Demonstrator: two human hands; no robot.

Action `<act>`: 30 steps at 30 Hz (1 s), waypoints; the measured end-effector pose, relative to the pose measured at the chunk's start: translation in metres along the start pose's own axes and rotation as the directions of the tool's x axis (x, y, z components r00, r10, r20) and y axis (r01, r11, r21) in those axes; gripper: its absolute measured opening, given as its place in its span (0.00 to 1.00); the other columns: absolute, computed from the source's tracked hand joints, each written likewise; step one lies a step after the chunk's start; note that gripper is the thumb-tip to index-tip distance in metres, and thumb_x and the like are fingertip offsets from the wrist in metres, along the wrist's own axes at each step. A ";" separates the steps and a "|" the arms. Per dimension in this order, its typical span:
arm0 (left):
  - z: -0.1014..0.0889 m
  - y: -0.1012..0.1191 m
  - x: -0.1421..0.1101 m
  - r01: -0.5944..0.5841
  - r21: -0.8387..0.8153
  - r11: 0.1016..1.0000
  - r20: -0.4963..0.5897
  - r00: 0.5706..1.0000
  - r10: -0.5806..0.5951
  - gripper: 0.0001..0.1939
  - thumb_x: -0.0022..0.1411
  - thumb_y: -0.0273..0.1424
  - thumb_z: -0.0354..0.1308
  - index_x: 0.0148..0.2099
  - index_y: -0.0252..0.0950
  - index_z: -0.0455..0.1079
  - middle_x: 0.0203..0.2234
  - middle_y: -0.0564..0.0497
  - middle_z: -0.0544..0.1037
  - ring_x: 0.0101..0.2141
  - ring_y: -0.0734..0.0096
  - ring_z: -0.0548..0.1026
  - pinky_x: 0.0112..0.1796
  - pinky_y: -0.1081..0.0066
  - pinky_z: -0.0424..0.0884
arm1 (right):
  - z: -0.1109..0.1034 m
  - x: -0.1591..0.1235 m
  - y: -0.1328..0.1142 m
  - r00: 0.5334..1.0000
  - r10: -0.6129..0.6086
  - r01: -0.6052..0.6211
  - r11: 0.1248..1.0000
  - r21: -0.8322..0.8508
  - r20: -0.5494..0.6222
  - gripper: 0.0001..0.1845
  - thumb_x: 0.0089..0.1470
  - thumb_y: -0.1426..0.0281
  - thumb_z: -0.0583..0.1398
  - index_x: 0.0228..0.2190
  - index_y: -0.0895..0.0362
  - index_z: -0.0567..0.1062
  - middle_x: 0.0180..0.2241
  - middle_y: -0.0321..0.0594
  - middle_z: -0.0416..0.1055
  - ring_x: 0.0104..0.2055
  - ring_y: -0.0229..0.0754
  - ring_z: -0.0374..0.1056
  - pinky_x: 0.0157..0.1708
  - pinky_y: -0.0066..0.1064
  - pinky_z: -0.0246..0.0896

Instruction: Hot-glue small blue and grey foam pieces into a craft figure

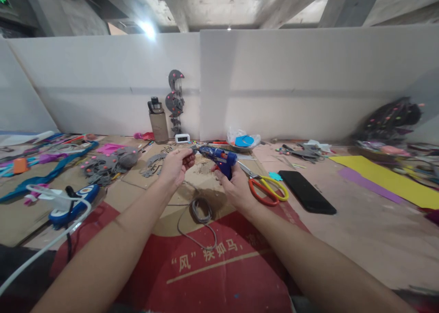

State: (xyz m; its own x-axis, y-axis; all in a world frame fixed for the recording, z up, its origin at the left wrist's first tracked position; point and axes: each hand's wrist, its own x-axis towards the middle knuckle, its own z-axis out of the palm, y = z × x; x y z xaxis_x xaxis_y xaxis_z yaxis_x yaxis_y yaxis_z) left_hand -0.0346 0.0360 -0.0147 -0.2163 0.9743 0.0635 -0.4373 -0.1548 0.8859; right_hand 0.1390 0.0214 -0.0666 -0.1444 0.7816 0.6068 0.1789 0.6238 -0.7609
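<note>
In the middle of the view my right hand [236, 185] is wrapped round the handle of a blue hot glue gun [222, 160], whose nozzle points left. My left hand [176, 167] is closed in a pinch right by the nozzle, on a small dark grey piece [194, 149] too small to make out clearly. Below the hands a coil of grey cord [201, 211] lies on the red and brown cardboard [219, 276]. Scissors [269, 189] with one red and one yellow handle loop rest just right of my right hand.
A black phone [307, 192] and a yellow sheet [384, 178] lie on the right. At left are a blue power strip [75, 205] with a white cable and grey felt pieces [109, 164]. A bottle [158, 123] stands before the white partition [103, 84].
</note>
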 end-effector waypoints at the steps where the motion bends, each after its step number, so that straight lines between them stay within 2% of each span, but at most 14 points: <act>1: 0.000 0.000 0.000 -0.001 -0.004 1.000 0.001 1.000 0.001 0.06 0.45 0.24 0.62 0.28 0.30 0.68 0.18 0.52 0.72 0.21 0.79 0.70 0.23 0.78 0.67 | 0.000 0.000 0.000 1.000 -0.002 0.002 1.000 0.000 -0.001 0.12 0.55 0.64 0.56 0.42 0.55 0.67 0.39 0.43 0.73 0.39 0.44 0.68 0.37 0.36 0.64; 12: 0.002 0.003 -0.001 0.012 -0.039 0.999 -0.003 1.000 -0.012 0.05 0.46 0.24 0.62 0.27 0.30 0.69 0.18 0.51 0.73 0.20 0.78 0.71 0.24 0.77 0.68 | -0.001 0.001 -0.004 1.000 -0.026 0.025 0.997 -0.069 -0.010 0.11 0.55 0.65 0.55 0.40 0.56 0.67 0.36 0.42 0.73 0.36 0.43 0.69 0.40 0.37 0.63; 20: 0.002 0.005 0.000 0.044 -0.071 0.997 -0.023 0.999 -0.046 0.03 0.47 0.22 0.61 0.27 0.30 0.69 0.18 0.52 0.73 0.20 0.79 0.71 0.25 0.77 0.70 | -0.003 -0.003 -0.014 0.994 -0.110 0.102 0.964 -0.247 -0.018 0.13 0.56 0.64 0.55 0.43 0.55 0.66 0.38 0.44 0.73 0.39 0.45 0.69 0.42 0.38 0.63; 30: 0.002 0.005 -0.002 0.028 -0.052 0.998 -0.011 1.000 -0.029 0.03 0.46 0.22 0.61 0.27 0.30 0.69 0.18 0.51 0.73 0.20 0.78 0.71 0.25 0.77 0.68 | -0.002 -0.004 -0.013 0.998 -0.068 0.064 0.973 -0.223 -0.011 0.13 0.56 0.63 0.54 0.42 0.55 0.65 0.37 0.43 0.72 0.38 0.45 0.69 0.42 0.38 0.63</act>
State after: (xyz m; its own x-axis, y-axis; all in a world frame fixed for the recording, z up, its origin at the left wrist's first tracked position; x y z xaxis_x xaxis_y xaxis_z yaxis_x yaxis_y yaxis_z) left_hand -0.0346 0.0337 -0.0096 -0.2132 0.9765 0.0328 -0.4881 -0.1355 0.8622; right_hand 0.1396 0.0103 -0.0590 -0.1458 0.7376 0.6593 0.3817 0.6568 -0.6503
